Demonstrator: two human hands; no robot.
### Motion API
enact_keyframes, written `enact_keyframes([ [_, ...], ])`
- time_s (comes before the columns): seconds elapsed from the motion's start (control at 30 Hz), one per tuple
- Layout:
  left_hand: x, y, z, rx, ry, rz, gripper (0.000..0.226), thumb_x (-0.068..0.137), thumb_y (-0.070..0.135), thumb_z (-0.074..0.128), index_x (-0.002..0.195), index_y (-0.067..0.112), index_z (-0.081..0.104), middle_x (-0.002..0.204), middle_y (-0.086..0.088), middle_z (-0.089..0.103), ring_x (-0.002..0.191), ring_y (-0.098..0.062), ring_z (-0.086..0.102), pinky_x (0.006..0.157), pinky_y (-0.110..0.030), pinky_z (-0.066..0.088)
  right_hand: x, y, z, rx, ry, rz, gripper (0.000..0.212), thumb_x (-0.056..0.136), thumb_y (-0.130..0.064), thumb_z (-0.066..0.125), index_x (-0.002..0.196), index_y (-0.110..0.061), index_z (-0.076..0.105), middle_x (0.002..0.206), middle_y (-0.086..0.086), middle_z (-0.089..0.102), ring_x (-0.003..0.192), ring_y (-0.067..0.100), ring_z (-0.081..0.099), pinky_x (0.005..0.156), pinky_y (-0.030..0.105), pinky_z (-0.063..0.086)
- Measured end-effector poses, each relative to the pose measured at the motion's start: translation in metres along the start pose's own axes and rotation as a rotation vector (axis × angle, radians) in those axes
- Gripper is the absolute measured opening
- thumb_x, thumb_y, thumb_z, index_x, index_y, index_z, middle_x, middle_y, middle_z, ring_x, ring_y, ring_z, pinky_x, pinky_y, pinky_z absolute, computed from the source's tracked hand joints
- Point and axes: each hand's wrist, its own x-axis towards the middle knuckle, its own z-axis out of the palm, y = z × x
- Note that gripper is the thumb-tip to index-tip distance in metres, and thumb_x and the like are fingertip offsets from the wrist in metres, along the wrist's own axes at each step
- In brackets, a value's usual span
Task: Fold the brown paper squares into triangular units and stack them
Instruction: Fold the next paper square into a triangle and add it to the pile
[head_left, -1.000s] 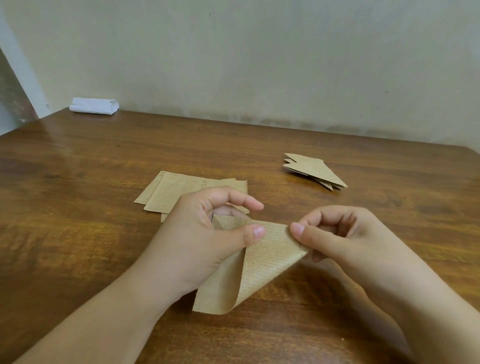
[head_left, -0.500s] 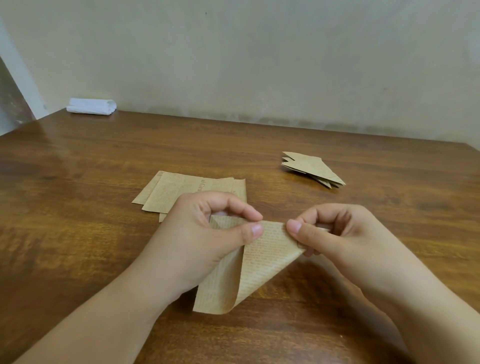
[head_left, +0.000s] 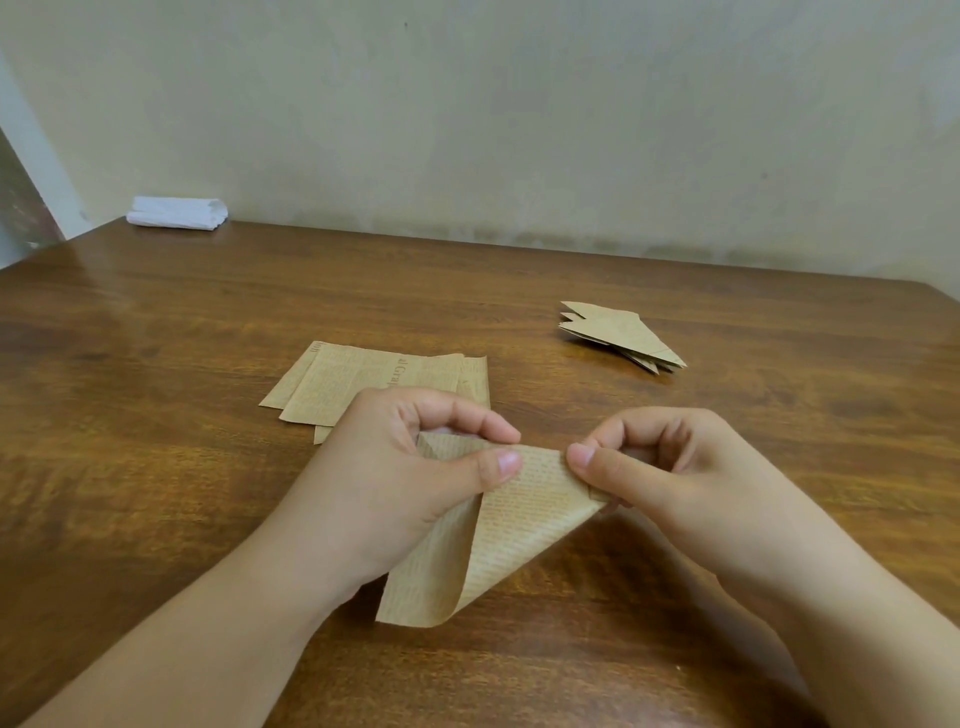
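Both hands have drawn closer together over the last second, narrowing the gap between the thumbs, and the sheet's top edge now runs almost unbroken from one thumb to the other; the stacks behind lie as they did.

At the lower centre of the frame, the left hand (head_left: 395, 483) has its grip closed on the brown paper square (head_left: 514, 525), thumb on the near face and forefinger curled over the top edge. The right hand (head_left: 670, 467) pinches the sheet's right corner between thumb and bent fingers. The paper is held just above the worktop (head_left: 156, 364), curled over on itself in a soft, uncreased bend, its rounded lower corner pointing down toward the bottom of the frame. Faint printed lines cover its face.

Behind the left hand, at centre frame, a loose pile of flat brown squares (head_left: 358, 384) lies on the wood, partly hidden by the knuckles. Well apart from it, at the upper right, sits the stack of folded triangular units (head_left: 623, 335), their points fanned slightly. A folded white cloth (head_left: 179, 212) rests at the far upper left corner of the worktop, against the wall.
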Motion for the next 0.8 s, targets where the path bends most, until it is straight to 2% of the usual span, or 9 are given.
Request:
enact_keyframes([
  [0.1,0.000,-0.002,0.000,0.030,-0.023,-0.022,0.015,0.059,0.028,0.081,0.073,0.028,0.077,0.084,0.006,0.074,0.087,-0.008,0.069,0.090,-0.038,0.052,-0.001,0.002,0.000,-0.056,-0.042,0.026,0.017,0.081,-0.029,0.069,0.076,-0.013,0.072,0.077,0.016,0.070,0.067,0.021,0.053,0.068,0.036,0.038],
  [0.2,0.001,-0.003,-0.001,0.091,-0.040,-0.036,0.014,0.065,0.021,0.083,0.072,0.031,0.076,0.085,0.012,0.072,0.084,0.003,0.066,0.078,-0.013,0.049,-0.002,0.002,-0.001,-0.173,-0.068,0.003,0.020,0.078,-0.038,0.068,0.077,-0.018,0.073,0.080,0.009,0.069,0.066,0.022,0.055,0.067,0.031,0.042],
  [0.27,0.002,-0.005,0.000,0.144,-0.040,-0.049,0.015,0.067,0.021,0.083,0.073,0.033,0.075,0.086,0.013,0.071,0.084,0.006,0.063,0.069,-0.006,0.045,0.000,0.003,-0.002,-0.267,-0.051,-0.003,0.018,0.073,-0.044,0.067,0.074,-0.027,0.073,0.081,-0.001,0.066,0.069,0.012,0.057,0.065,0.021,0.043],
  [0.37,0.004,-0.011,0.004,0.249,-0.031,-0.046,0.016,0.070,0.024,0.082,0.077,0.034,0.072,0.088,0.015,0.070,0.090,0.008,0.060,0.071,-0.009,0.039,0.005,0.007,0.000,-0.397,-0.040,0.026,0.011,0.077,-0.041,0.068,0.071,-0.033,0.071,0.086,-0.012,0.056,0.077,-0.004,0.053,0.064,0.010,0.040],
  [0.5,0.009,-0.019,0.008,0.352,0.008,0.007,0.019,0.080,0.028,0.073,0.092,0.041,0.065,0.089,0.019,0.067,0.087,0.002,0.062,0.084,-0.023,0.050,0.010,0.014,-0.001,-0.440,0.028,0.109,0.014,0.082,-0.036,0.069,0.071,-0.026,0.071,0.093,-0.013,0.054,0.079,-0.002,0.056,0.060,0.010,0.043],
  [0.6,0.007,-0.018,0.006,0.483,0.041,0.147,0.011,0.084,0.040,0.060,0.095,0.043,0.062,0.102,0.026,0.054,0.100,0.011,0.048,0.083,-0.004,0.037,0.014,0.017,-0.004,-0.447,0.105,0.180,0.017,0.083,-0.036,0.069,0.073,-0.023,0.071,0.095,-0.014,0.054,0.062,-0.004,0.060,0.046,0.006,0.041],
  [0.67,0.005,-0.017,0.007,0.557,-0.029,0.218,0.015,0.086,0.045,0.052,0.095,0.042,0.062,0.102,0.026,0.052,0.105,0.013,0.042,0.084,-0.005,0.032,0.017,0.020,-0.004,-0.473,0.132,0.211,0.018,0.083,-0.038,0.069,0.073,-0.023,0.071,0.093,-0.014,0.056,0.063,-0.001,0.060,0.056,0.011,0.045],
  [0.73,0.002,-0.016,0.013,0.662,-0.142,0.259,0.023,0.091,0.048,0.044,0.104,0.041,0.061,0.105,0.028,0.052,0.107,0.021,0.034,0.092,-0.009,0.028,0.020,0.023,-0.002,-0.494,0.149,0.224,0.019,0.083,-0.038,0.068,0.069,-0.025,0.071,0.085,-0.013,0.058,0.081,0.003,0.059,0.084,0.029,0.049],
  [0.8,0.001,-0.019,0.017,0.747,-0.216,0.275,0.033,0.095,0.050,0.035,0.116,0.040,0.058,0.111,0.028,0.048,0.105,0.031,0.019,0.095,-0.009,0.020,0.021,0.022,0.001,-0.524,0.143,0.233,0.020,0.084,-0.037,0.065,0.069,-0.026,0.072,0.080,-0.011,0.057,0.102,0.013,0.052,0.099,0.044,0.041],
])
